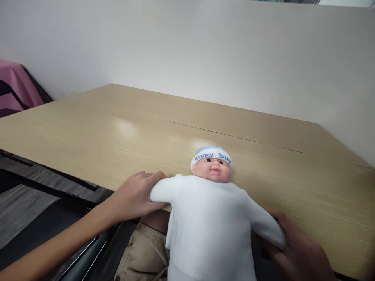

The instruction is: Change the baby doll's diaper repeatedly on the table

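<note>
A baby doll [212,218] in a white long-sleeved garment faces me at the near edge of the wooden table [88,128]. Its blue and white cap [211,153] reads "Happy Baby". My left hand [139,193] is closed around the sleeve on the left side of the picture. On the other side, my right hand [295,246] grips the opposite sleeve, a little blurred. Both sleeves are stretched outward from the body. The lower part of the doll runs out of the picture at the bottom.
A pale wall [187,50] rises behind the table. Pink cloth [20,84] hangs at the far left. Below the table edge are a black chair part [47,230] and my knee in tan shorts [143,253].
</note>
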The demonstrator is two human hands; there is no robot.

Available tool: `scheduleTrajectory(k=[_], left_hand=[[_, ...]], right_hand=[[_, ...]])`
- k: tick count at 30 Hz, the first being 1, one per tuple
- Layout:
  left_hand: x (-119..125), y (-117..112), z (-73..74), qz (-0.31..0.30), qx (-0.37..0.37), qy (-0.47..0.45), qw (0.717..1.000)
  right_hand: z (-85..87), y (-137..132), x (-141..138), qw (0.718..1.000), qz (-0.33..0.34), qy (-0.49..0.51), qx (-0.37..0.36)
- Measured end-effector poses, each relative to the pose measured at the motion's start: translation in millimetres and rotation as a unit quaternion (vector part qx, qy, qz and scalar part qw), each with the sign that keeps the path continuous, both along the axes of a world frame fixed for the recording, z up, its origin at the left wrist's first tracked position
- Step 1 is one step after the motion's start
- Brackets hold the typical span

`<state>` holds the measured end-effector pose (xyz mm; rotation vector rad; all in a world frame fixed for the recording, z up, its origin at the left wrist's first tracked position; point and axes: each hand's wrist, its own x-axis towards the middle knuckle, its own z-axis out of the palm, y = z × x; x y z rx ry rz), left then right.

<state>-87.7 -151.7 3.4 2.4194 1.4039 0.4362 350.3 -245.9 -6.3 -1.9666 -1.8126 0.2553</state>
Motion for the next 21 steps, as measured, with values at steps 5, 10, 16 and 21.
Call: scheduleTrajectory(k=[5, 10, 16, 21], left_hand=[[-6, 27, -0.8, 0.014, -0.003, 0.009, 1.000], [3, 75, 1.9, 0.020, -0.016, 0.003, 1.000], [14, 141, 4.5, 0.012, -0.013, -0.006, 1.000], [25, 185, 2.2, 0.060, 0.020, 0.031, 0.997]], right_hand=[[1.8, 21, -2, 1.000, -0.009, -0.003, -0.006], [9.0, 71, -1, 0.999, 0.018, -0.021, -0.033], [4.5, 137, 0, 0.998, 0.050, -0.039, 0.015], [-4.1, 185, 4, 0.996, 0.051, -0.063, 0.046]])
